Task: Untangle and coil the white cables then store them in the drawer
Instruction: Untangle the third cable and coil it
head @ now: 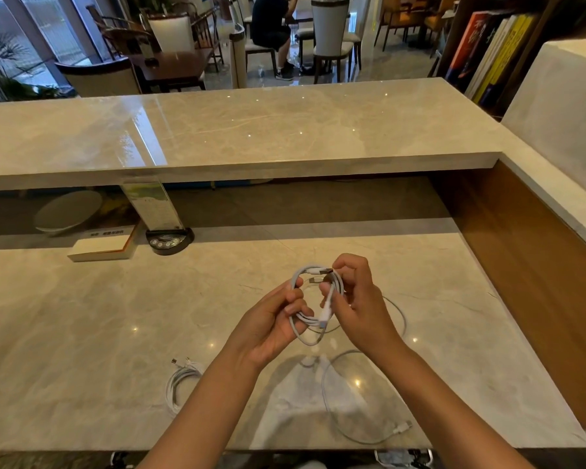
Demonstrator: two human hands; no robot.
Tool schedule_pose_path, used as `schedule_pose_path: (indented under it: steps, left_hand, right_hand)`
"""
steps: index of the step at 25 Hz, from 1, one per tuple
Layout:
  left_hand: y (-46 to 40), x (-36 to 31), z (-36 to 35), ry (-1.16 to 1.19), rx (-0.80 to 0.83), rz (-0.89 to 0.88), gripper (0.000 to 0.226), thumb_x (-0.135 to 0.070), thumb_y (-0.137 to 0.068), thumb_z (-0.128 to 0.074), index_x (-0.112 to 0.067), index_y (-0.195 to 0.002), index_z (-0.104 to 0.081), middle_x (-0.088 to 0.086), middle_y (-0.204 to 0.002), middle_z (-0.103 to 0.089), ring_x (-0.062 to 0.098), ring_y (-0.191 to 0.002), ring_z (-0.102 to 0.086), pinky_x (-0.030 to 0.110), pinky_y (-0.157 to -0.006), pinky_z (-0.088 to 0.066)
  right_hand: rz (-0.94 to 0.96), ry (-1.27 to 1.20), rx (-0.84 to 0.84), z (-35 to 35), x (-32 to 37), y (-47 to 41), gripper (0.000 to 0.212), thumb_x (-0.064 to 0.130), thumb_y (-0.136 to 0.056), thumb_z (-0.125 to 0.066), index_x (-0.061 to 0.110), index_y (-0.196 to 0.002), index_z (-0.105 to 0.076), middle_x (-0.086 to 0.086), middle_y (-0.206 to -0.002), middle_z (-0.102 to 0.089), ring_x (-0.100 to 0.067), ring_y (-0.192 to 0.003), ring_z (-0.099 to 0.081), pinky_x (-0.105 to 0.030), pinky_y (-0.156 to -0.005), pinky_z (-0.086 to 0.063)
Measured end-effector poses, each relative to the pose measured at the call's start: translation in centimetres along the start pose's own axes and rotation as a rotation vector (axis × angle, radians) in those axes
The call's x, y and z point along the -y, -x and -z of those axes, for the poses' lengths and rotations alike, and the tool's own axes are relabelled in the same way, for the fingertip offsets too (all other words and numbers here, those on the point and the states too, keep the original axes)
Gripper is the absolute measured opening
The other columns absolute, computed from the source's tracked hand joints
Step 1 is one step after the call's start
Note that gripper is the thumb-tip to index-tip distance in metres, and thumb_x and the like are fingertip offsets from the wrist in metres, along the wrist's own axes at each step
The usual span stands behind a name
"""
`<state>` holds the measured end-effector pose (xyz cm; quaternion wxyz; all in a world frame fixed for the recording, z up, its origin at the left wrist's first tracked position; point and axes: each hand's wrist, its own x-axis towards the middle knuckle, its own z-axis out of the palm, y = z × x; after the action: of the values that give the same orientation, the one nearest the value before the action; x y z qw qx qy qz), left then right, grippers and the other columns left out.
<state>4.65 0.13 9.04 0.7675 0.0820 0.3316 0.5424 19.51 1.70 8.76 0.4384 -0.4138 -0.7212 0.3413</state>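
A white cable wound into a small coil (301, 319) hangs in the air above the marble desk (82, 333). My left hand (274, 323) grips the coil's left side. My right hand (356, 299) pinches its right side, where the plugs sit near my fingertips. A second coiled white cable (178, 384) lies on the desk left of my left forearm. A loose white cable (332, 401) lies in a wide loop under my right forearm, its plug (403, 428) near the front edge. No drawer is in view.
A black base with buttons holding an acrylic sign (168, 240) and a white box (102, 248) stand at the back left under the raised counter (251, 130). A wooden side panel (521, 265) borders the desk on the right. A person sits at a table far behind.
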Motion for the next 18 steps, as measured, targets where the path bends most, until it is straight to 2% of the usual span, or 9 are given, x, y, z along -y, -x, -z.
schedule_pose_path:
  steps: [2, 4, 6, 7, 8, 10, 12, 15, 18]
  left_hand:
    - [0.0, -0.1, -0.2, -0.003, 0.014, 0.001, 0.010, -0.003, -0.078, -0.049, -0.003, -0.086, -0.056, 0.000, -0.051, -0.048, 0.006, -0.039, -0.040, 0.018, -0.052, -0.047]
    - [0.0, -0.2, -0.4, -0.015, 0.033, 0.000, 0.010, -0.005, -0.078, -0.050, -0.003, -0.086, -0.057, 0.000, -0.052, -0.048, 0.007, -0.040, -0.040, 0.019, -0.054, -0.047]
    - [-0.1, -0.4, -0.5, -0.032, 0.040, -0.003, 0.011, -0.006, -0.077, -0.051, -0.003, -0.086, -0.057, -0.001, -0.053, -0.048, 0.006, -0.041, -0.039, 0.020, -0.056, -0.047]
    - [-0.2, -0.5, -0.4, -0.037, 0.039, -0.004, 0.011, -0.007, -0.077, -0.052, -0.004, -0.087, -0.056, -0.001, -0.053, -0.047, 0.006, -0.041, -0.039, 0.020, -0.056, -0.046]
    - [-0.2, -0.6, -0.3, -0.037, 0.041, -0.006, 0.012, -0.007, -0.077, -0.052, -0.004, -0.087, -0.056, -0.001, -0.053, -0.047, 0.006, -0.041, -0.039, 0.020, -0.057, -0.046]
    - [-0.1, -0.8, -0.3, -0.064, 0.066, -0.006, 0.012, -0.007, -0.078, -0.051, -0.004, -0.088, -0.056, -0.001, -0.054, -0.047, 0.006, -0.042, -0.039, 0.020, -0.057, -0.047]
    - [0.1, -0.9, -0.5, -0.155, 0.122, 0.012, 0.014, -0.006, -0.080, -0.048, -0.003, -0.088, -0.058, -0.001, -0.055, -0.046, 0.006, -0.042, -0.039, 0.022, -0.058, -0.049]
    - [0.4, -1.3, -0.7, -0.291, 0.234, 0.064, 0.014, -0.008, -0.086, -0.050, -0.002, -0.090, -0.062, -0.001, -0.058, -0.044, 0.006, -0.044, -0.040, 0.023, -0.061, -0.052]
    - [0.4, -1.9, -1.0, -0.523, 0.280, 0.107, 0.017, -0.011, -0.093, -0.046, -0.003, -0.093, -0.061, -0.002, -0.060, -0.043, 0.005, -0.047, -0.037, 0.022, -0.061, -0.051]
  right_hand:
    - [-0.012, 0.000, -0.043, 0.0, -0.2, 0.0, 0.037, 0.024, -0.089, -0.053, 0.059, -0.091, -0.038, 0.012, -0.078, -0.060, -0.015, -0.063, -0.061, -0.042, -0.058, -0.053]
    - [0.001, 0.015, -0.154, 0.2, -0.3, -0.1, 0.036, 0.014, -0.087, -0.058, 0.049, -0.088, -0.052, 0.020, -0.083, -0.063, -0.009, -0.060, -0.060, -0.028, -0.050, -0.051]
    - [0.098, 0.084, -0.306, 1.0, -0.2, -0.5, 0.015, 0.012, -0.084, -0.063, 0.027, -0.089, -0.065, 0.011, -0.097, -0.062, -0.005, -0.059, -0.058, -0.013, -0.050, -0.045]
    - [0.111, 0.090, -0.368, 1.4, 0.1, -0.7, 0.008, 0.011, -0.085, -0.064, 0.018, -0.086, -0.066, 0.005, -0.098, -0.062, -0.006, -0.057, -0.057, -0.012, -0.050, -0.045]
    - [0.080, 0.069, -0.416, 1.8, 0.4, -1.0, 0.008, 0.011, -0.086, -0.063, 0.019, -0.083, -0.064, 0.004, -0.095, -0.064, -0.009, -0.054, -0.056, -0.014, -0.050, -0.045]
    - [-0.121, -0.088, -0.474, 2.7, 1.1, -1.7, 0.014, 0.014, -0.090, -0.057, 0.023, -0.080, -0.058, 0.006, -0.085, -0.069, -0.011, -0.045, -0.053, -0.019, -0.046, -0.045]
    - [-0.336, -0.310, -0.505, 4.0, 1.5, -3.0, 0.011, 0.015, -0.093, -0.051, 0.014, -0.084, -0.057, 0.001, -0.073, -0.068, -0.009, -0.038, -0.046, -0.018, -0.040, -0.039]
    - [-0.520, -0.366, -0.378, 5.9, 1.3, -5.1, 0.014, 0.011, -0.092, -0.051, 0.002, -0.085, -0.059, -0.004, -0.063, -0.058, -0.006, -0.036, -0.037, -0.015, -0.035, -0.029]
    - [-0.538, -0.114, 0.059, 6.5, 1.2, -5.8, 0.010, 0.015, -0.090, -0.056, 0.010, -0.089, -0.064, -0.003, -0.070, -0.066, -0.006, -0.038, -0.040, -0.016, -0.038, -0.033]
